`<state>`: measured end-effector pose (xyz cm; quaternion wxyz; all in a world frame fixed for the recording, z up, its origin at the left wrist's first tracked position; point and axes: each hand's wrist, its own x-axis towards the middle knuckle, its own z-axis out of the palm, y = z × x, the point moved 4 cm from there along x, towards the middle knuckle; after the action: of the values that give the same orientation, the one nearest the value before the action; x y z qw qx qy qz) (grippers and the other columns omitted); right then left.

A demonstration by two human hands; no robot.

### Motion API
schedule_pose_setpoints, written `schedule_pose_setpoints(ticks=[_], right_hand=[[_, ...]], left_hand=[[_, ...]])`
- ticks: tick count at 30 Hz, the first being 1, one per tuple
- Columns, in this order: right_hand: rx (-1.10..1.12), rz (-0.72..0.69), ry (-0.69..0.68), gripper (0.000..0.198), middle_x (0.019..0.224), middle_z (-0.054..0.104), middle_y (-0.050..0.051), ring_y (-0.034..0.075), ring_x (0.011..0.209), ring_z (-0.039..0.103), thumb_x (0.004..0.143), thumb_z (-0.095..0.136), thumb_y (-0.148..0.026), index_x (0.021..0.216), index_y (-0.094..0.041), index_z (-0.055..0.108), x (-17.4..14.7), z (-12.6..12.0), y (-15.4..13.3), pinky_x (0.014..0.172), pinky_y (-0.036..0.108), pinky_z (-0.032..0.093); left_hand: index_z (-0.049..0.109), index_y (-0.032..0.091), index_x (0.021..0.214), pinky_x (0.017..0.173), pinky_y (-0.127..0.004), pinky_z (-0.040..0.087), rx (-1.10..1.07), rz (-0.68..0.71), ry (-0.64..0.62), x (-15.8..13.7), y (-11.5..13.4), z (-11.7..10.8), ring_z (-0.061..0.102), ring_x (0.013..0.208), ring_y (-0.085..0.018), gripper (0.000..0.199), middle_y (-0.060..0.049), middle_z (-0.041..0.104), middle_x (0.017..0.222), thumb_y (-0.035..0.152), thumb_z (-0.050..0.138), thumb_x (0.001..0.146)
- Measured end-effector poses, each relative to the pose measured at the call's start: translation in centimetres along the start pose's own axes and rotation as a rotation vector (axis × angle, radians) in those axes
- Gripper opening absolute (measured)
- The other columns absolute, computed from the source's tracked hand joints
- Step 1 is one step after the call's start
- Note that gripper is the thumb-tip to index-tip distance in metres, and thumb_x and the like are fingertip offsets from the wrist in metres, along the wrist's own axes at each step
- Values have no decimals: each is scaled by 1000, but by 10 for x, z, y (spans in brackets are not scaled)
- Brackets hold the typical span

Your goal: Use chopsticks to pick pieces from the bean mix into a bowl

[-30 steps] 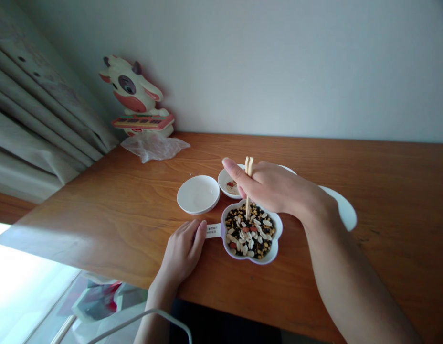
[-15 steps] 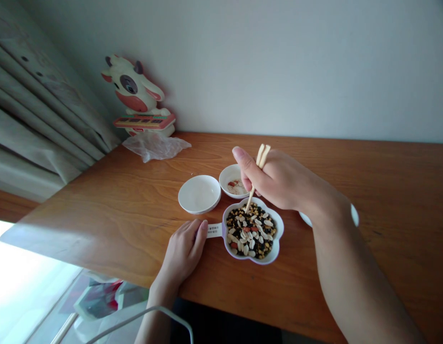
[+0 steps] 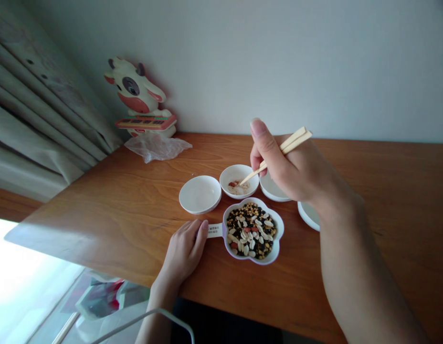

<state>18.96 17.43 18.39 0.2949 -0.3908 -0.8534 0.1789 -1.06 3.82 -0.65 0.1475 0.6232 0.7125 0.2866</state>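
Observation:
My left hand (image 3: 187, 246) is closed round the labelled handle of a white flower-shaped scoop (image 3: 278, 251). Peanut halves, dark beans and small yellow grains (image 3: 250, 230) fill the scoop, which rests on the table. With my right hand (image 3: 289, 165) I grip a pair of wooden chopsticks (image 3: 288, 143), slanting down to the left. Their tips are in a small white bowl (image 3: 239, 168) behind the scoop, over some reddish and pale bits (image 3: 237, 186). Whether the tips hold a piece, I cannot make out.
Left of that bowl stands another white bowl (image 3: 200, 193). Two more, a white bowl (image 3: 273, 191) and a white dish (image 3: 307, 217), are partly hidden by my right arm. A cow toy keyboard (image 3: 144, 102) and a clear plastic bag (image 3: 159, 147) lie at the back left of the wooden table (image 3: 135, 215).
My right hand has lifted the chopsticks out of the scoop and swung them up and back, tips now in the small bowl. My left hand stays on the handle.

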Motion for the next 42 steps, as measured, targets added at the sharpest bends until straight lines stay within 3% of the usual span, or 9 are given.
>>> schedule_pose_setpoints(ticks=[7,11,17,36,42], right_hand=[[23,-30,-68,77,58,58,2,14,57,56,100,11,-70,67,-20,60,-3,2,2,59,29,36],[18,-14,-222,77,53,57,1,13,49,49,99,13,-72,65,-20,60,-7,10,11,57,31,33],[2,86,-394,76,57,63,3,15,52,52,97,17,-74,61,-21,58,-11,23,22,56,33,31],[-39,99,-454,82,53,55,0,12,47,46,96,2,-74,62,-20,54,-11,27,10,60,32,29],[-63,85,-471,86,61,65,4,15,53,53,96,4,-73,76,-20,68,-9,32,13,61,32,33]], left_hand=[[46,23,74,66,-29,39,1,1,21,0,0,-1,56,67,-18,35,-1,60,71,38,38,105],[47,23,75,66,-29,39,11,0,13,0,-1,0,56,68,-18,35,-1,60,72,38,38,105],[46,23,76,68,-29,39,5,-5,4,0,-3,1,55,70,-18,34,-1,59,73,39,37,106],[46,23,77,70,-30,37,-13,-16,-22,0,-3,1,54,70,-17,36,0,59,75,42,37,107],[46,23,77,70,-30,38,-16,-12,-17,1,-4,1,54,71,-18,36,0,58,75,41,37,107]])
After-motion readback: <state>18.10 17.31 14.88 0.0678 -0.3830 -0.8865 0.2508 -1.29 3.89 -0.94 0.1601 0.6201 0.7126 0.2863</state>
